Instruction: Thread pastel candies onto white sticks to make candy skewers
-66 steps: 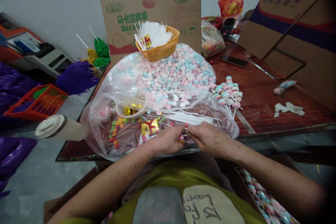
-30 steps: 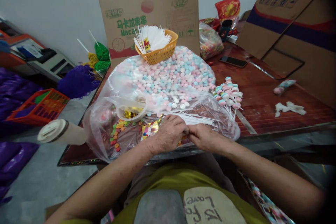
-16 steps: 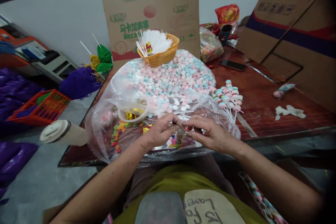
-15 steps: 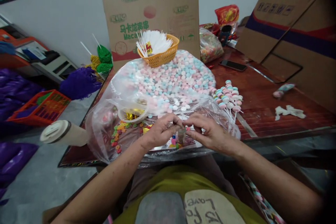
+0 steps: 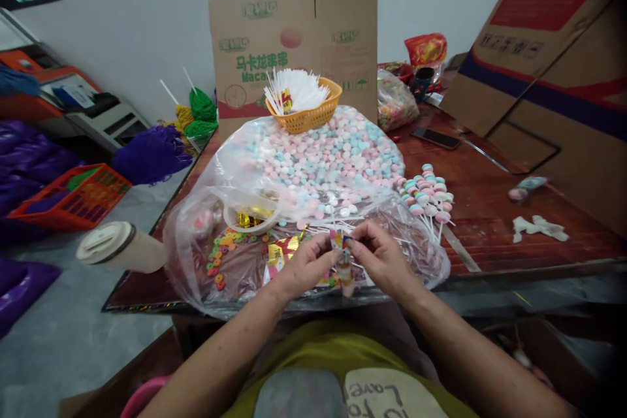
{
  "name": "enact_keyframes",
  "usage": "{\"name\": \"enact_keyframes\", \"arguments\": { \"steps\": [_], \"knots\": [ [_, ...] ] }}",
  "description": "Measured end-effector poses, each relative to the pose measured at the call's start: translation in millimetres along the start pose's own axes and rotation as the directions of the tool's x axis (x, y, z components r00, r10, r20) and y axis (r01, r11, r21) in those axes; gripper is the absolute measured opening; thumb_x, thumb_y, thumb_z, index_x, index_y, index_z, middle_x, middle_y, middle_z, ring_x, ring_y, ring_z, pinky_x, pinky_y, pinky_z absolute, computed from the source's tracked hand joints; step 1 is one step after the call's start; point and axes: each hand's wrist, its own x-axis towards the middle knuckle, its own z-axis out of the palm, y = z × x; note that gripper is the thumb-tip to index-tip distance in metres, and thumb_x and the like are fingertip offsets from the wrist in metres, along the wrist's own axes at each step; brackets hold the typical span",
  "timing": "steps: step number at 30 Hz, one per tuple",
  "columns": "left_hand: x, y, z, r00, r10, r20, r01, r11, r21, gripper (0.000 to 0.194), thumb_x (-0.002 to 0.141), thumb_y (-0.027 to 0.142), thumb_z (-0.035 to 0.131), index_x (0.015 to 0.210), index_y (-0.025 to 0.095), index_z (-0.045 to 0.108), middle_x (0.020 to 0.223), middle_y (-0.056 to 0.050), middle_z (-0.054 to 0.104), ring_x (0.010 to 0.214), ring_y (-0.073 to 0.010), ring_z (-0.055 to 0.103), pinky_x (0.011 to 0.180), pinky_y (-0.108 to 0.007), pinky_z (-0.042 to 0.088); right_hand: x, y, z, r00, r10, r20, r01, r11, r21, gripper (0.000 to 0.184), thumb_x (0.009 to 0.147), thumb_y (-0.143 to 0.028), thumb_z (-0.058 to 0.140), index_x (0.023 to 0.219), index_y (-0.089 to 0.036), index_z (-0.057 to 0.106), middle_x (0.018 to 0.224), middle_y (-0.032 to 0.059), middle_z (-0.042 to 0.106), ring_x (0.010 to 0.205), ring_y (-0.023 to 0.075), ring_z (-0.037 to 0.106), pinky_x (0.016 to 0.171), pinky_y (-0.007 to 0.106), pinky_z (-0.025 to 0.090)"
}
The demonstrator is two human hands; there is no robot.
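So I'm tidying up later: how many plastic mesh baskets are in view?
2. A small orange plastic basket full of white sticks sits atop the clear bag of pastel candies; a larger red-orange basket is on the floor, left. Others may be hidden.

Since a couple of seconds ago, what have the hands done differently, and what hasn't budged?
Both hands lifted off the plastic sheet. The left hand and right hand now pinch the top of a small candy packet that hangs between them; earlier they pressed together low by the sticks. The finished candy skewers, orange basket and phone stayed put.
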Motion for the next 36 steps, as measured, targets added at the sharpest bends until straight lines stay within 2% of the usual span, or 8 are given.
{"name": "enact_keyframes", "arguments": {
  "steps": [8,11,14,18,24,28,33,36],
  "knots": [
    [-9.3,4.9,-3.1,0.952,0.040,-0.302,-0.051,0.998,-0.028,0.015,0.067,0.027,0.066,0.076,0.014,0.069,0.073,-0.002,0.065,0.068,-0.0128,0.055,0.069,-0.026,0.043,2.3,-10.1,7.0,0.996,0.071,0.045,-0.080,0.968,0.238,0.031,0.073,-0.037,0.061,0.095,-0.022,0.045,0.074,-0.0043,0.051,0.050,0.0077,0.047,0.044,0.021,0.040],
    [-14.6,4.0,-4.1,0.956,0.079,-0.281,-0.024,0.981,0.195,0.015,0.069,0.026,0.062,0.076,0.014,0.068,0.069,-0.001,0.063,0.064,-0.0129,0.054,0.065,-0.025,0.043,1.9,-7.1,8.2,0.976,0.107,0.192,-0.125,0.989,0.080,0.028,0.073,-0.037,0.061,0.092,-0.019,0.051,0.068,-0.0040,0.050,0.047,0.0067,0.041,0.041,0.019,0.035],
    [-19.1,-1.5,-2.0,0.916,0.246,-0.316,-0.091,0.896,0.434,0.014,0.075,0.025,0.056,0.077,0.016,0.066,0.070,-0.001,0.061,0.068,-0.0131,0.053,0.066,-0.024,0.042,-3.1,-1.2,16.5,0.991,0.051,0.122,-0.034,0.991,-0.133,0.023,0.078,-0.038,0.055,0.070,-0.016,0.053,0.057,-0.0039,0.044,0.048,0.0070,0.038,0.043,0.019,0.032],
    [-21.3,-7.4,0.3,0.896,0.234,-0.378,-0.062,0.907,0.416,0.018,0.079,0.031,0.052,0.077,0.016,0.062,0.064,0.001,0.053,0.060,-0.0103,0.047,0.059,-0.021,0.039,-9.3,9.0,29.9,0.995,0.030,0.092,-0.011,0.981,-0.193,0.026,0.082,-0.041,0.049,0.071,-0.018,0.050,0.054,-0.0046,0.043,0.048,0.0082,0.038,0.044,0.020,0.032],
    [-24.2,6.5,-4.2,0.990,-0.039,-0.132,0.047,0.997,0.057,0.038,0.076,0.048,0.054,0.089,0.013,0.058,0.071,0.000,0.054,0.061,-0.0095,0.048,0.058,-0.020,0.040,-11.9,8.0,32.9,0.997,0.025,0.071,-0.009,0.978,-0.210,0.027,0.084,-0.041,0.044,0.069,-0.019,0.047,0.054,-0.0042,0.045,0.048,0.0089,0.041,0.045,0.021,0.033],
    [-26.0,21.8,-12.8,0.998,-0.049,0.042,0.035,0.958,0.286,0.030,0.079,0.043,0.051,0.083,0.014,0.059,0.072,-0.001,0.054,0.067,-0.0122,0.048,0.062,-0.022,0.039,-10.3,0.6,32.8,0.999,0.040,0.028,-0.034,0.980,-0.194,0.033,0.079,-0.045,0.051,0.060,-0.019,0.044,0.049,-0.0050,0.041,0.046,0.0084,0.038,0.044,0.021,0.031],
    [-25.5,30.2,-19.0,0.999,-0.003,0.041,-0.026,0.734,0.678,0.021,0.081,0.028,0.043,0.065,0.017,0.052,0.062,0.002,0.047,0.061,-0.0117,0.041,0.058,-0.022,0.033,-4.2,-0.2,37.1,0.905,0.361,0.226,-0.415,0.866,0.279,0.039,0.071,-0.054,0.058,0.062,-0.021,0.039,0.039,-0.0094,0.040,0.027,0.0050,0.024,0.030,0.020,0.023],
    [-24.6,27.0,-19.7,0.998,0.010,-0.058,0.030,0.761,0.648,0.021,0.080,0.026,0.041,0.065,0.017,0.052,0.063,0.001,0.048,0.061,-0.0127,0.042,0.057,-0.023,0.032,3.9,-3.2,27.9,0.955,0.267,0.132,-0.297,0.883,0.363,0.033,0.071,-0.046,0.063,0.065,-0.019,0.046,0.050,-0.0049,0.053,0.033,0.0055,0.039,0.037,0.020,0.033]
  ]
}}
